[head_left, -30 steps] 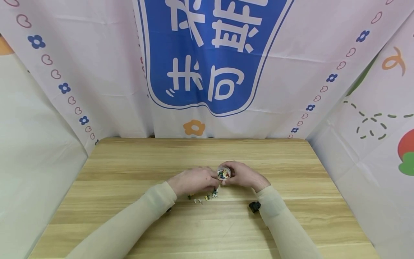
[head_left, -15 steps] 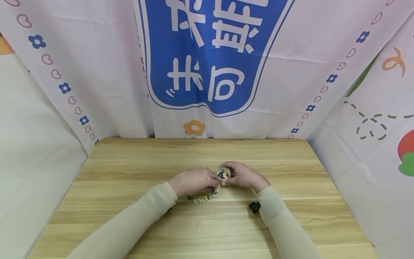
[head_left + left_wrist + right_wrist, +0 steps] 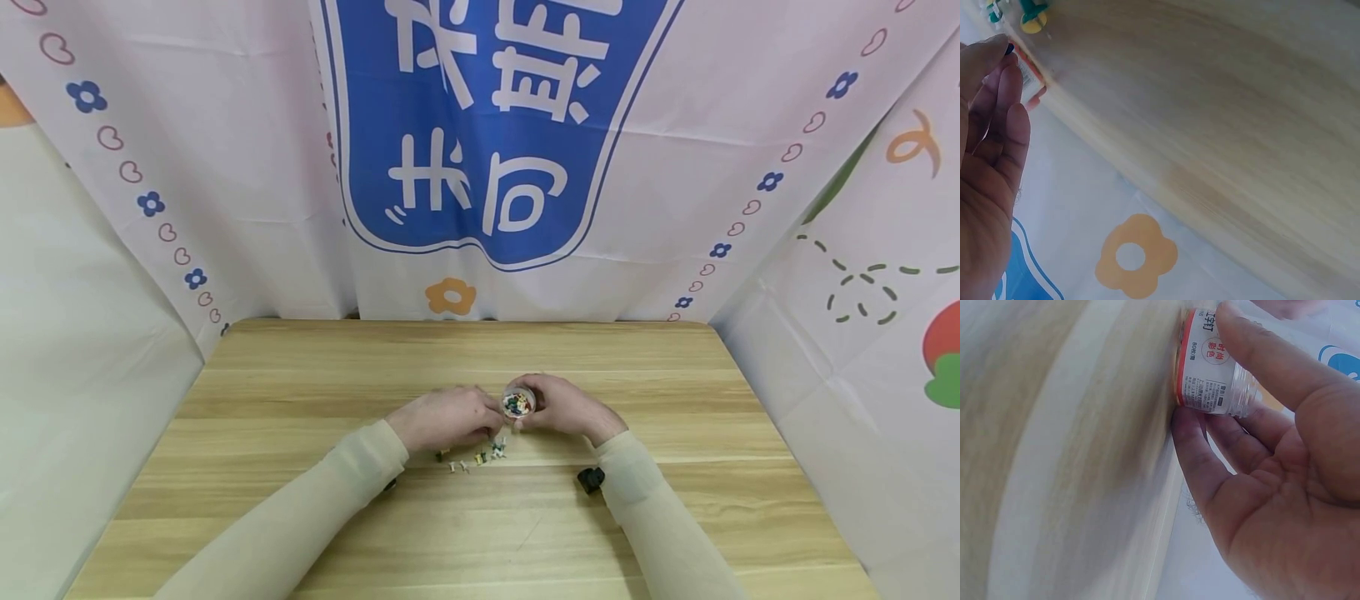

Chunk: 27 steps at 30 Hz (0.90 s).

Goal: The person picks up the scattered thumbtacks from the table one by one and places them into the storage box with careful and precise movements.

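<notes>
My right hand [image 3: 561,406] grips a small clear jar [image 3: 1213,365] with a white and red label, thumb on one side and fingers on the other. The jar stands on the table with its mouth open. Through that mouth, mixed push pins [image 3: 517,405] in white, red, green, blue and yellow show in the head view. Just left of the jar, my left hand [image 3: 446,417] pinches a tiny dark blue push pin [image 3: 1009,48] between thumb and fingertip; most of the pin is hidden. Several loose push pins [image 3: 481,458] lie on the wood in front of the left hand.
The wood-grain table [image 3: 480,533] reaches back to a white curtain [image 3: 262,208] with a blue printed panel. Black wrist devices, such as the right one [image 3: 591,479], sit beside the sleeves. Printed cloth walls close off both sides.
My left hand has drawn slightly left, away from the jar, uncovering more of the loose push pins. My right hand and the jar have stayed nearly still.
</notes>
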{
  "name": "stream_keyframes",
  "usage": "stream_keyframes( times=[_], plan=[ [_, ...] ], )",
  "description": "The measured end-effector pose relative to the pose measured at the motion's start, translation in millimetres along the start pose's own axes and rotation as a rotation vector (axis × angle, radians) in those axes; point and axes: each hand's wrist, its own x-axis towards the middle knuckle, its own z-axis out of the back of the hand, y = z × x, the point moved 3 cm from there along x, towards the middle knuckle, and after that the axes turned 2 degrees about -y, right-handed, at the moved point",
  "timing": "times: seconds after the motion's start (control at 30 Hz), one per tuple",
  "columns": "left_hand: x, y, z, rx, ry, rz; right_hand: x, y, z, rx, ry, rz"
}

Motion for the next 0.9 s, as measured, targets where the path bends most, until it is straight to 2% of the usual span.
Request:
stream_keyframes(
  times=[0.33, 0.77, 0.9],
  plan=[
    [-4.5, 6.3, 11.5, -0.112, -0.042, 0.119, 1, -2, -1, -0.015, -0.012, 0.002],
    [2.8, 10.9, 21.5, -0.146, -0.111, 0.210, 1, -2, -2, -0.010, -0.011, -0.001],
    [7.0, 12.1, 23.0, -0.162, -0.135, 0.219, 2, -3, -2, 0.000, -0.003, -0.013]
  ],
)
